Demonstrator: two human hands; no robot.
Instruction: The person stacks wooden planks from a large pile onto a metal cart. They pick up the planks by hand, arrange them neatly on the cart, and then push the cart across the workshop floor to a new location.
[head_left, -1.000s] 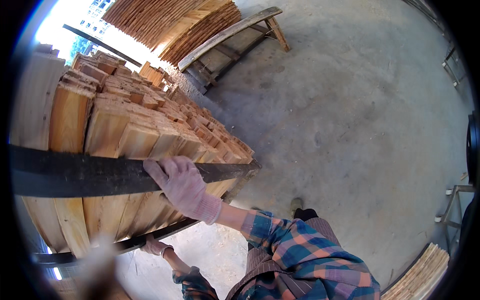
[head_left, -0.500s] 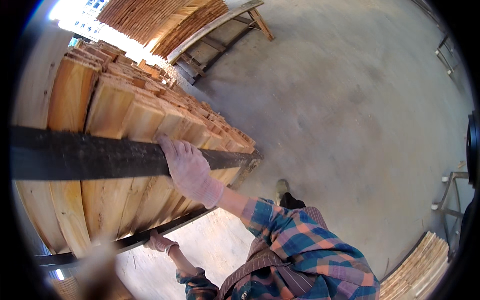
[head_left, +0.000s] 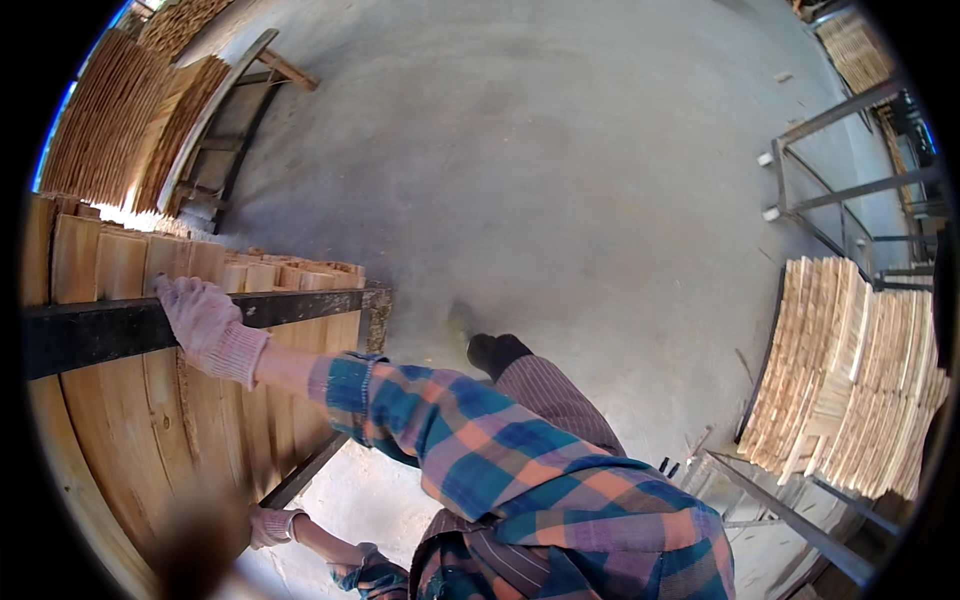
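Observation:
A dark rack holds upright wooden boards side by side at my left. My right hand, in a pale pinkish knit glove, reaches across and wraps its fingers over the rack's upper dark bar. Lower down, my left hand, gloved alike, is closed at the rack's lower dark bar; its fingertips are partly hidden. Board ends stick up just above the upper bar, close to my right fingers. Both arms wear plaid sleeves.
A low bench and a tall stack of thin boards stand at the far left. On the right are more stacked boards, a metal frame with white feet and a slanting metal bar. Concrete floor stretches ahead.
The view has swung to the right: the rack and bench now appear farther left, and the right-hand board stacks show more fully. Both hands stay on the rack's bars.

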